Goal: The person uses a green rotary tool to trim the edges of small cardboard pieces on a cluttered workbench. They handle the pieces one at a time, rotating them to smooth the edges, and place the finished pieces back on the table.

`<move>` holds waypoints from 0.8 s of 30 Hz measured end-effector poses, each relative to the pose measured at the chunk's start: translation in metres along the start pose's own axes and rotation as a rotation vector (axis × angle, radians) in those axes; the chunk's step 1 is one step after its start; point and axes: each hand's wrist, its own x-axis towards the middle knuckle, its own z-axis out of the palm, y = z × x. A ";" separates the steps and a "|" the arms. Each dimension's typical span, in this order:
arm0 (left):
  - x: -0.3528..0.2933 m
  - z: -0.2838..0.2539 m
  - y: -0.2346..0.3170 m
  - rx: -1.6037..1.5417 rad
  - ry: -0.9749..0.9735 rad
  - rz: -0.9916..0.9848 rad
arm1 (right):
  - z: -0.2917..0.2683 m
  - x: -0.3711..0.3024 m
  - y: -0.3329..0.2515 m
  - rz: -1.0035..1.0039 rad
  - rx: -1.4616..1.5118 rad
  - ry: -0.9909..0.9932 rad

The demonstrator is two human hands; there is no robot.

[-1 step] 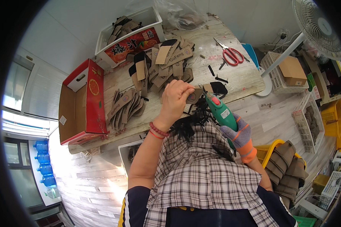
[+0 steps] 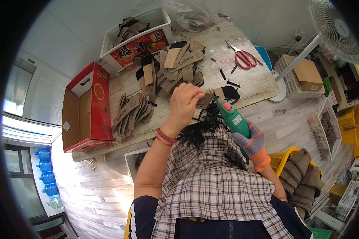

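We are seeing a printed red box [image 2: 101, 107] well left of the left fingers, a lettered stack [image 2: 131, 109] nearer them, and a white bin [image 2: 164, 20], with a printed red panel, holding brown pieces beyond them. Our left hand [image 2: 184, 101] is pinching a brown piece [image 2: 204, 102], barely shifting since the earlier frame. Our right hand's [image 2: 252, 140] gloved fingers are wrapping a labelled green cutter [image 2: 242, 128]. To their right, a yellow basket [image 2: 287, 155] is holding brown sheets [image 2: 305, 179].

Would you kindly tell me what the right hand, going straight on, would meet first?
The right hand, green cutter leading, would probably first meet the brown piece held by the left hand; depth is unclear.
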 end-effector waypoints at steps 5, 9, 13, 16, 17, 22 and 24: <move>0.010 -0.015 0.008 0.181 -0.064 0.135 | -0.001 0.000 0.004 -0.009 -0.023 -0.011; 0.014 -0.025 0.012 0.236 -0.115 0.194 | 0.000 0.000 0.006 0.017 -0.015 -0.034; 0.007 -0.040 0.008 0.268 -0.181 0.151 | 0.012 -0.001 -0.005 0.076 0.122 -0.060; -0.004 -0.064 0.006 0.300 -0.221 0.048 | 0.017 -0.001 0.009 0.040 0.111 -0.093; -0.006 -0.070 0.008 0.311 -0.232 0.007 | 0.019 -0.001 0.012 0.024 0.072 -0.096; -0.013 -0.061 0.008 0.325 -0.174 0.036 | 0.025 -0.003 0.005 -0.059 -0.152 -0.114; -0.014 -0.059 0.006 0.345 -0.114 0.041 | 0.025 -0.004 0.006 -0.001 -0.102 -0.109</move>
